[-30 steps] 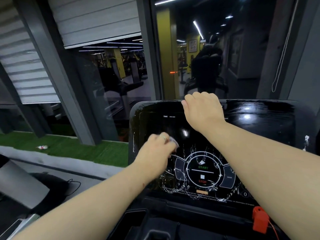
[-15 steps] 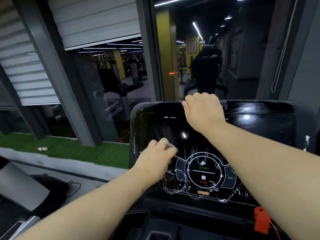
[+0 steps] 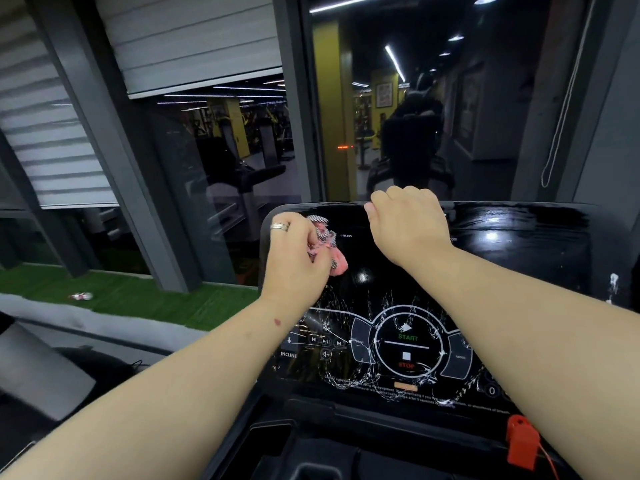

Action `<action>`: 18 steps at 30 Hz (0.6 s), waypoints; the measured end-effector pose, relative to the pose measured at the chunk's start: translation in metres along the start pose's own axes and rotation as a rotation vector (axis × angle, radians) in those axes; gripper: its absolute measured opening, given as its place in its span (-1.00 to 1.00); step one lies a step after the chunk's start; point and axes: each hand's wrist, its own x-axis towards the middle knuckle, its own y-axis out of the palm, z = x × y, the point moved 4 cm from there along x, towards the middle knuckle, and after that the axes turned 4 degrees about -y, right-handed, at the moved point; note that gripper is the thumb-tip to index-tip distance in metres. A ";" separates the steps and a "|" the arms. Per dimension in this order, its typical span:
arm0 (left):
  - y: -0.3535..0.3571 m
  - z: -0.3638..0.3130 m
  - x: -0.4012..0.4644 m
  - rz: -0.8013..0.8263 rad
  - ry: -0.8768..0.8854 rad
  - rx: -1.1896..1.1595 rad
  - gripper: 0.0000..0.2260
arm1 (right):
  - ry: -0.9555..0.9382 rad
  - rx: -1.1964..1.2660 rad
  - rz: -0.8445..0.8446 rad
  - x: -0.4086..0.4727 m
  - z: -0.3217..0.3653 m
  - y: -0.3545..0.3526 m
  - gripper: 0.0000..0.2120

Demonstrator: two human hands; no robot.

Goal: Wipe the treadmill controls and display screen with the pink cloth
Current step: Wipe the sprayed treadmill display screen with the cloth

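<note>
Left hand (image 3: 294, 268) grips the cloth (image 3: 329, 252) at the screen's (image 3: 398, 271) top-left corner, right hand (image 3: 410, 226) clasps its top edge; next, wipe down toward the controls (image 3: 407, 344).

dim indoor | ceiling strip lights | console glare | wide-angle edge bending

**Cloth up at top-left of screen**

Left hand (image 3: 298, 261) grips pink cloth (image 3: 334, 259) vs. display screen (image 3: 388, 271), upper-left corner. Right hand (image 3: 407, 225) curls over console top edge. START/STOP dial (image 3: 407, 348) below, red safety clip (image 3: 521, 441) bottom right.
</note>
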 end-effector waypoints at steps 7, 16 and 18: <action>0.035 0.001 -0.011 0.320 0.325 0.310 -0.64 | -0.003 -0.001 -0.027 0.000 -0.001 0.001 -0.66; 0.010 0.026 -0.053 0.422 0.661 0.481 -0.63 | -0.006 0.003 -0.022 -0.001 -0.001 0.000 -0.65; 0.009 0.035 -0.051 0.440 0.718 0.490 -0.86 | -0.006 -0.004 -0.017 -0.001 -0.001 0.001 -0.66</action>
